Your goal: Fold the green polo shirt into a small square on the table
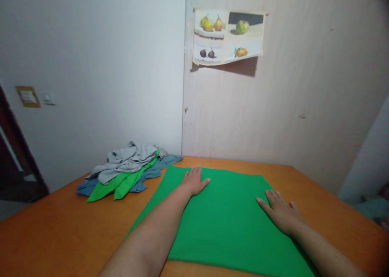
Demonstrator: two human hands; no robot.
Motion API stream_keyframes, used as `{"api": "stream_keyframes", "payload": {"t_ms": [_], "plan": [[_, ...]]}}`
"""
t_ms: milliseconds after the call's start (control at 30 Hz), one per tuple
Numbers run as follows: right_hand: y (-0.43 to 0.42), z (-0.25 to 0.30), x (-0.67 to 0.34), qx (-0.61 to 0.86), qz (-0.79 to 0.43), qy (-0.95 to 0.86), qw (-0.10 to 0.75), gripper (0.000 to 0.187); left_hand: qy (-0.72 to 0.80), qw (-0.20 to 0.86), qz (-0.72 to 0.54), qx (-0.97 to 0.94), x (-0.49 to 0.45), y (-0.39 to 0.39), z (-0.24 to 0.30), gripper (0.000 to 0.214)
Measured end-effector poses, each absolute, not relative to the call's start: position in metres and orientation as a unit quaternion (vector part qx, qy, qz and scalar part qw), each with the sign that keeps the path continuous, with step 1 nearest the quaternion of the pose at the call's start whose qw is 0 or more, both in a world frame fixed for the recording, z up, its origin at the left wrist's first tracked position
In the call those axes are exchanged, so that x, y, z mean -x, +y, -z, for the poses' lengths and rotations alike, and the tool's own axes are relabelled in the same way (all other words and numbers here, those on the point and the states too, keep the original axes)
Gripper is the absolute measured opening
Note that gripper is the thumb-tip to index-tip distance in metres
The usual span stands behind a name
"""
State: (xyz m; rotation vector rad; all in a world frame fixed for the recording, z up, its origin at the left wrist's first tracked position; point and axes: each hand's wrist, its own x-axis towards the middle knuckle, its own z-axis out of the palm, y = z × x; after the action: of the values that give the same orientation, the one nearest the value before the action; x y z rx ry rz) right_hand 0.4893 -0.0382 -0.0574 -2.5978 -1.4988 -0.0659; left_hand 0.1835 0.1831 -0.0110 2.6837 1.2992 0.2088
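A green cloth [225, 224] lies spread flat on the orange table, its near edge close to me. My left hand [194, 181] rests palm down on its far left part, fingers stretched out and thumb apart. At the cloth's right edge my right hand [281, 212] also lies flat, with its thumb spread toward the middle. Neither hand grips anything. My left forearm crosses the left side of the cloth and hides part of that edge; the right forearm covers some of the right edge.
A loose heap of grey, bright green and blue clothes [130, 167] sits at the table's back left. The orange table [75, 236] meets a pale wall behind. A sheet with fruit pictures [227, 37] hangs there, and switches [48, 98] are on the left wall.
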Motion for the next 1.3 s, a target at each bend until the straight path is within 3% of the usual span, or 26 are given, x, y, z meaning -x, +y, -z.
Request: {"api": "stream_keyframes", "payload": {"t_ms": [167, 567, 933, 1033, 1167, 1300], "plan": [[-0.035, 0.068, -0.497, 0.857, 0.038, -0.508, 0.08, 0.093, 0.469, 0.061, -0.051, -0.879, -0.155, 0.199, 0.008, 0.081], [-0.036, 0.063, -0.49, 0.861, 0.029, -0.5, 0.084, 0.091, 0.537, 0.018, -0.059, -0.841, -0.118, 0.231, 0.021, 0.092], [-0.033, 0.062, -0.49, 0.862, 0.027, -0.498, 0.089, 0.09, 0.507, -0.062, -0.105, -0.853, -0.13, 0.176, -0.003, 0.063], [-0.03, 0.068, -0.497, 0.86, 0.03, -0.502, 0.087, 0.09, 0.485, -0.053, -0.101, -0.867, -0.136, 0.145, 0.0, 0.07], [-0.026, 0.075, -0.508, 0.857, 0.034, -0.507, 0.087, 0.091, 0.455, 0.041, -0.073, -0.887, -0.129, 0.111, 0.008, 0.088], [-0.023, 0.078, -0.513, 0.851, 0.038, -0.517, 0.084, 0.09, 0.456, 0.071, -0.057, -0.885, -0.099, 0.103, 0.009, 0.092]]}}
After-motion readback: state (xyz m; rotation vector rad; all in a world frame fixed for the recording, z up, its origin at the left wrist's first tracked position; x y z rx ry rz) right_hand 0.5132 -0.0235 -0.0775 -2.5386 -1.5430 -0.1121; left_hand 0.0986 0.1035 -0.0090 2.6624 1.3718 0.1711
